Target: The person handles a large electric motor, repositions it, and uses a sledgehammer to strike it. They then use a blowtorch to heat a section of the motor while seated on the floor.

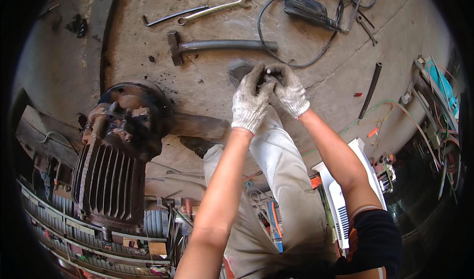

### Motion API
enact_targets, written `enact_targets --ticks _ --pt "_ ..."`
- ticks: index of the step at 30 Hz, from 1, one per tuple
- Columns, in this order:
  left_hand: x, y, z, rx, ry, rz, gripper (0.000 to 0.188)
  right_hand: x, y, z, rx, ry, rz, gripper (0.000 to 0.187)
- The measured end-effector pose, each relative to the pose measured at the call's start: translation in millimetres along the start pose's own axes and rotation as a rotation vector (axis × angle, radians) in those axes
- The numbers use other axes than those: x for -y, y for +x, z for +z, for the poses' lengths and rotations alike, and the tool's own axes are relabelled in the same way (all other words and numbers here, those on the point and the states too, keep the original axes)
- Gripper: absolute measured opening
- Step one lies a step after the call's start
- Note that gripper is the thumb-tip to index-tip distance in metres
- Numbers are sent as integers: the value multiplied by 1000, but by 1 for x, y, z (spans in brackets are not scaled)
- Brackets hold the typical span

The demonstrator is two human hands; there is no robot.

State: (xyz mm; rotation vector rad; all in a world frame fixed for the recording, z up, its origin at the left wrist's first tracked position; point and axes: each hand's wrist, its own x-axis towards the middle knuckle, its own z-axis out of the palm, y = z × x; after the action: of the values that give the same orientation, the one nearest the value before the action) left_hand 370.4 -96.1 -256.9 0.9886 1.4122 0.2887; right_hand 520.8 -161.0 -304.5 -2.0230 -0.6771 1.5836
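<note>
My left hand (253,99) and my right hand (291,90) wear whitish knitted gloves with dirty grey fingers. They meet above my grey shoe (239,71), with fingers curled and pinched together. Between them shows the pale round end of a small thing (269,72); its kind is hidden by the fingers. Just beyond the hands lies a hammer (222,45) with a metal handle. To the left is a rusty, greasy motor (111,175) with a finned housing, and a wooden piece (200,125) lies against it.
A combination wrench (215,10) and a hex key (175,15) lie on the concrete floor beyond the hammer. A corded power drill (308,7) rests at the far right, its cable looping toward my hands. A dark rod (370,90) and a white louvred panel (340,205) are on the right.
</note>
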Motion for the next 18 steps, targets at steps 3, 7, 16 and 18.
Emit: enact_targets --ticks 3,7,16,18 --pt "-7 -8 -15 -76 60 42 32 37 -15 17 103 68 -6 29" --pt "-6 -18 -40 -251 51 94 24 67 -21 27 311 3 14 31" --pt "-9 -58 -112 -315 -639 -280 34 14 87 35 148 -1214 -456 46" --pt "-16 -72 -122 -304 -644 -284 35 5 100 24 73 -1382 -297 52"
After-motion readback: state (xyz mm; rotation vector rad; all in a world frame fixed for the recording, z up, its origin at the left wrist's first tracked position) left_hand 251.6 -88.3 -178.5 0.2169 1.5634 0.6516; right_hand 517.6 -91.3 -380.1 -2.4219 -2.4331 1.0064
